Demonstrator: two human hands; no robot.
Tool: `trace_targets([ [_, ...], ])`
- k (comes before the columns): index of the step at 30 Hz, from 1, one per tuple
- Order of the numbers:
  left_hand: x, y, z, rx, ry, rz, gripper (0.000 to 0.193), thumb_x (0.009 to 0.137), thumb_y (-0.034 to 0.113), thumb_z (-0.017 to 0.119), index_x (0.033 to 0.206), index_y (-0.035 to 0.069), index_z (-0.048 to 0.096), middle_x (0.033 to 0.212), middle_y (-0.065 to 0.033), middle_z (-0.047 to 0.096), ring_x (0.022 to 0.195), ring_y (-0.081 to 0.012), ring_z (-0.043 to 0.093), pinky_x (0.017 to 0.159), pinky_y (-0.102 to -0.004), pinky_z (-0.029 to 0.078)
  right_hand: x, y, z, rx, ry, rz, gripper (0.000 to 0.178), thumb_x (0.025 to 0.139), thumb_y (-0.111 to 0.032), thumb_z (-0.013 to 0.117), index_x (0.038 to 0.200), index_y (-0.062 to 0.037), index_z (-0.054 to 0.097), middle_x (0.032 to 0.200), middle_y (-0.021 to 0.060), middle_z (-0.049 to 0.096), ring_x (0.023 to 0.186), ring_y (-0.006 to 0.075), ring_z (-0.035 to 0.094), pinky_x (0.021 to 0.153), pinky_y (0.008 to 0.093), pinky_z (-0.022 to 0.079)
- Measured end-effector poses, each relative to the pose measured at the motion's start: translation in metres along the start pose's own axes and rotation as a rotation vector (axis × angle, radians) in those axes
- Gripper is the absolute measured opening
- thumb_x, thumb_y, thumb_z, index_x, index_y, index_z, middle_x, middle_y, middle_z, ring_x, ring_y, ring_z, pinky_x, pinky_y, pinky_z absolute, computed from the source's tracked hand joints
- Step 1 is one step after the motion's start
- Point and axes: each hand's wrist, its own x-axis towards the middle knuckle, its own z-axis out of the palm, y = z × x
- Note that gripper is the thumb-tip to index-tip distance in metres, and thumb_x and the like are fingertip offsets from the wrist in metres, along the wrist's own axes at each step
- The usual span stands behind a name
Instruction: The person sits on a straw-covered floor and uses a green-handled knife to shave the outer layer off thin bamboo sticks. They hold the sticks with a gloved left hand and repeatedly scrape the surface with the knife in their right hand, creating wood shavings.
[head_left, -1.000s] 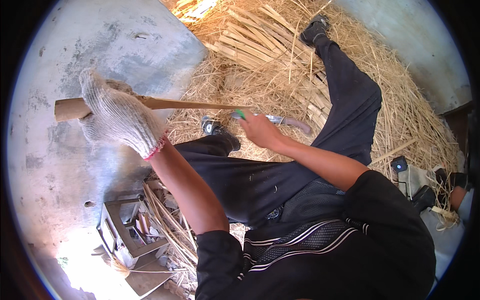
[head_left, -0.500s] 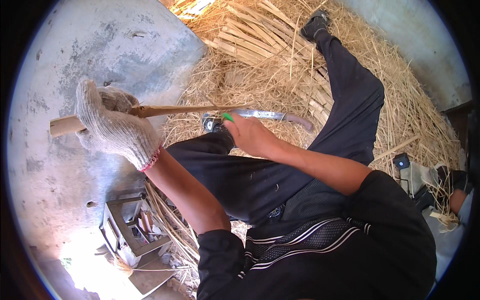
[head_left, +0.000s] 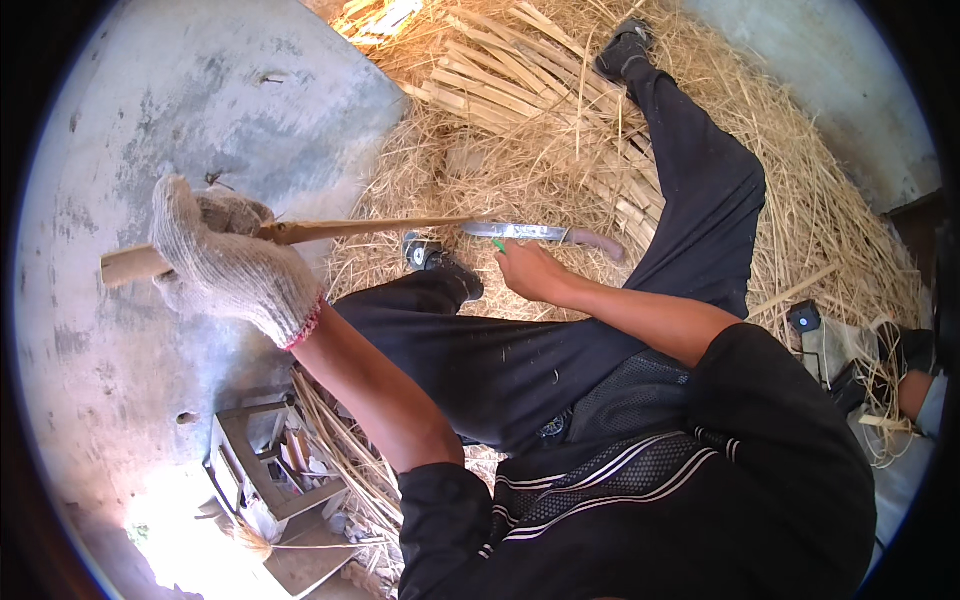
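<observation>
My left hand, in a pale knitted glove with a red cuff, is closed round a long strip of split bamboo. The strip's thick end juts out to the left, and its thin end points right. Bare and closed, my right hand holds a small green-handled tool just below the strip's thin end. Most of this tool is hidden by the fingers, and its working end cannot be made out. Beyond that hand lies a large curved knife with a brown handle, on the shavings.
Shavings and a pile of split strips cover the floor ahead. My dark-trousered legs spread around the work. A pale wall stands at the left, a small wooden stool at lower left. Another person's arm shows far right.
My right hand has moved right with the green-handled tool, from along the strip to just past its thin end. My left hand and the strip have dipped slightly.
</observation>
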Motion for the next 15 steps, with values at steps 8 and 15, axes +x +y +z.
trace_targets([
  [8, 0.007, -0.002, -0.006, -0.020, 0.062, -0.012, 0.034, 0.075, 0.008, 0.072, 0.059, 0.014, 0.043, 0.046, 0.0026, 0.040, 0.035, -0.0079, 0.034, 0.034, -0.0252, 0.030, 0.001, -0.021, 0.000, 0.036, 0.014, -0.304, 0.025, 0.098, -0.016, 0.046, 0.101, 0.0065, 0.056, 0.086, 0.0295, 0.065, 0.079, 0.0485, 0.063, 0.073, 0.0562, 0.049],
  [15, 0.015, -0.007, -0.014, -0.116, -0.038, -0.020, 0.034, 0.078, 0.010, 0.067, 0.057, 0.016, 0.040, 0.045, 0.0033, 0.036, 0.035, -0.0070, 0.030, 0.033, -0.0245, 0.025, 0.025, 0.050, 0.023, 0.101, -0.046, 0.134, 0.043, 0.101, -0.033, 0.040, 0.110, 0.0056, 0.057, 0.086, 0.0305, 0.064, 0.085, 0.0509, 0.061, 0.081, 0.0557, 0.047],
])
